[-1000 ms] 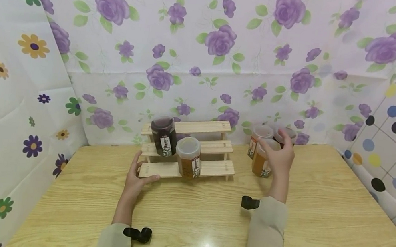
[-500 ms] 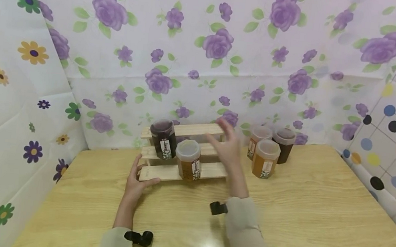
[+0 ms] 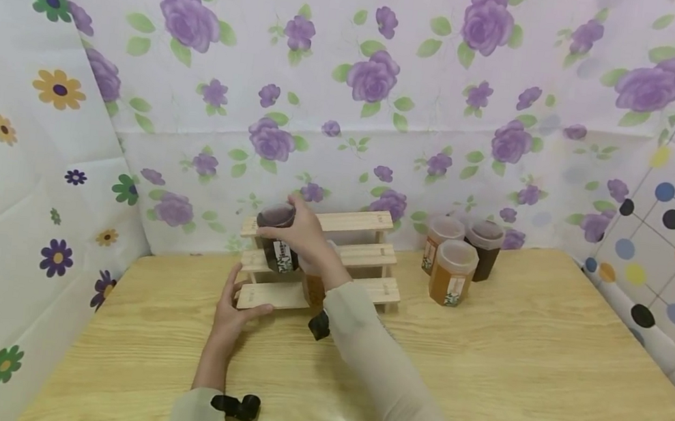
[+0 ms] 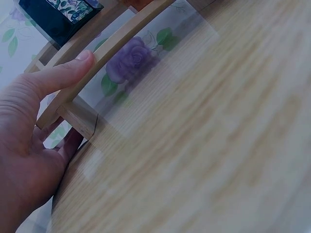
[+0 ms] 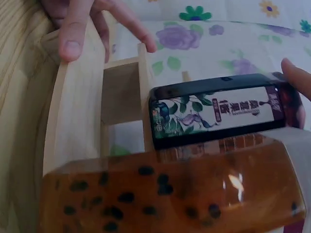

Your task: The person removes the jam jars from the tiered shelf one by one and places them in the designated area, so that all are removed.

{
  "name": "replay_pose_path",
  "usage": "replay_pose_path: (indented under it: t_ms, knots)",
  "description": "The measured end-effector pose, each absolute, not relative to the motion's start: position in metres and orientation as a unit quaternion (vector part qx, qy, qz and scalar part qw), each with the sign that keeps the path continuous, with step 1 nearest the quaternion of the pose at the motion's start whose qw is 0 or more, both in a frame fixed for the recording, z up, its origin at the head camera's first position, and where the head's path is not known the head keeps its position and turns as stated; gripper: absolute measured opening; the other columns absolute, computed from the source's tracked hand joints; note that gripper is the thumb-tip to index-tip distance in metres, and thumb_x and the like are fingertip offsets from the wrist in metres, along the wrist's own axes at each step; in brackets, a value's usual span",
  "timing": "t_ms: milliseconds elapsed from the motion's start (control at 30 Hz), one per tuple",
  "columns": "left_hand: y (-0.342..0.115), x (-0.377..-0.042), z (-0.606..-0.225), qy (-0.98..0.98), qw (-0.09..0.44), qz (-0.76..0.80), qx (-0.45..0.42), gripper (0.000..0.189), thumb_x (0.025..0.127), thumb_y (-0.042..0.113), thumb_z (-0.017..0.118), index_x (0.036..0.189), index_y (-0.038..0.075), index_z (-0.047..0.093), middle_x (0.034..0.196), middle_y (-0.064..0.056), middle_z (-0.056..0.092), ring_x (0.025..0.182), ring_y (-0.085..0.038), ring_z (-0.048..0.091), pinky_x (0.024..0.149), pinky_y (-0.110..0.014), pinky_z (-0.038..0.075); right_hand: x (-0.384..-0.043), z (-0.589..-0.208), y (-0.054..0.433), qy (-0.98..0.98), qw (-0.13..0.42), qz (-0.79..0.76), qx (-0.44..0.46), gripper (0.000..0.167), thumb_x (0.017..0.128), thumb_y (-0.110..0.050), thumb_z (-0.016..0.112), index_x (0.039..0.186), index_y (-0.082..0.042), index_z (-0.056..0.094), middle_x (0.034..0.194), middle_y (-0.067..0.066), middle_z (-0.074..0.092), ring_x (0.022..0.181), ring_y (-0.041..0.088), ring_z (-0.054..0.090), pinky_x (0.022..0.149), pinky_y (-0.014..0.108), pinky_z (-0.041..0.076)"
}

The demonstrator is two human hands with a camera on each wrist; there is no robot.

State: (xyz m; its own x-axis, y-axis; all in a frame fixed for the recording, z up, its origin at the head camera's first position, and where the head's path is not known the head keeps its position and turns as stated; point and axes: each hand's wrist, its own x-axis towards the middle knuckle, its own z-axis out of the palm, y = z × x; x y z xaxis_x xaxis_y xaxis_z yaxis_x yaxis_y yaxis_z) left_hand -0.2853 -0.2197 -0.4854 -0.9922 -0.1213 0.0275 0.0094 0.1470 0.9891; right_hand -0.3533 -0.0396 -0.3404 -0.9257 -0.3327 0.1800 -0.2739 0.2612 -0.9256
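Note:
A three-step wooden rack (image 3: 370, 255) stands against the cloth backdrop. My left hand (image 3: 232, 313) grips its lowest step by the left end, thumb on top and the other fingers behind in the left wrist view. On the middle step is a dark jar (image 3: 270, 255) with a white label, and my right hand (image 3: 307, 235) holds it around the top, thumb and fingers on opposite sides. Below my right wrist an amber jar (image 3: 312, 291) sits on the lowest step, partly hidden by that arm. Dark specks show inside this amber jar (image 5: 170, 194) in the right wrist view.
To the right of the rack, three more jars are grouped on the wood-grain table (image 3: 512, 366): an amber jar (image 3: 451, 277) in front, a reddish-labelled jar (image 3: 441, 238) and a dark jar (image 3: 486, 250) behind. Flowered cloth (image 3: 341, 53) hangs along the back.
My right hand has left the jars at the right, crossed leftward over the rack and taken hold of the dark jar on the middle step. The left hand stays on the rack.

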Motion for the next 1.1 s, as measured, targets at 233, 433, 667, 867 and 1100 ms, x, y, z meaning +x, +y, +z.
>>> replay_pose_path:
  t_ms: [233, 433, 667, 867, 1100]
  knots:
    - [-0.2201, -0.2857, -0.4831, -0.76, 0.047, -0.648, 0.033, 0.107, 0.079, 0.01, 0.081, 0.154, 0.047, 0.012, 0.153, -0.01, 0.032, 0.132, -0.029, 0.041, 0.097, -0.032, 0.04, -0.3576, -0.3383, -0.0435, 0.815, 0.023, -0.554, -0.167, 0.096, 0.077, -0.037, 0.082, 0.153, -0.011, 0.03, 0.156, 0.012, 0.036, 0.141, 0.031, 0.039, 0.109, 0.048, 0.041]
    - [-0.2212, -0.2856, -0.4837, -0.756, 0.043, -0.652, 0.041, 0.109, 0.079, 0.007, 0.08, 0.154, 0.046, 0.011, 0.152, -0.01, 0.032, 0.129, -0.026, 0.042, 0.092, -0.023, 0.043, -0.356, -0.3405, -0.0424, 0.806, 0.005, -0.569, -0.163, 0.089, 0.076, -0.035, 0.084, 0.149, -0.012, 0.04, 0.153, 0.009, 0.042, 0.138, 0.029, 0.044, 0.107, 0.044, 0.044]
    - [-0.2225, -0.2862, -0.486, -0.757, 0.046, -0.651, 0.038, 0.109, 0.078, 0.008, 0.081, 0.155, 0.044, 0.012, 0.151, -0.009, 0.033, 0.127, -0.026, 0.043, 0.086, -0.016, 0.044, -0.3562, -0.3413, -0.0429, 0.798, -0.014, -0.586, -0.143, 0.081, 0.075, -0.032, 0.084, 0.144, -0.013, 0.047, 0.151, 0.008, 0.045, 0.136, 0.028, 0.045, 0.105, 0.044, 0.046]
    - [-0.2242, -0.2878, -0.4836, -0.754, 0.059, -0.653, 0.035, 0.109, 0.078, 0.006, 0.081, 0.155, 0.043, 0.014, 0.15, -0.012, 0.034, 0.127, -0.027, 0.042, 0.092, -0.023, 0.043, -0.3578, -0.339, -0.0447, 0.786, -0.029, -0.605, -0.127, 0.077, 0.075, -0.032, 0.084, 0.141, -0.016, 0.05, 0.148, 0.008, 0.047, 0.131, 0.027, 0.049, 0.101, 0.042, 0.049]
    - [-0.221, -0.2837, -0.4893, -0.749, 0.054, -0.659, 0.03, 0.111, 0.077, 0.008, 0.082, 0.155, 0.044, 0.012, 0.153, -0.012, 0.031, 0.135, -0.032, 0.037, 0.108, -0.045, 0.036, -0.3523, -0.341, -0.04, 0.765, -0.083, -0.626, -0.13, 0.073, 0.076, -0.034, 0.083, 0.139, -0.017, 0.051, 0.141, 0.008, 0.053, 0.119, 0.026, 0.056, 0.096, 0.041, 0.052]
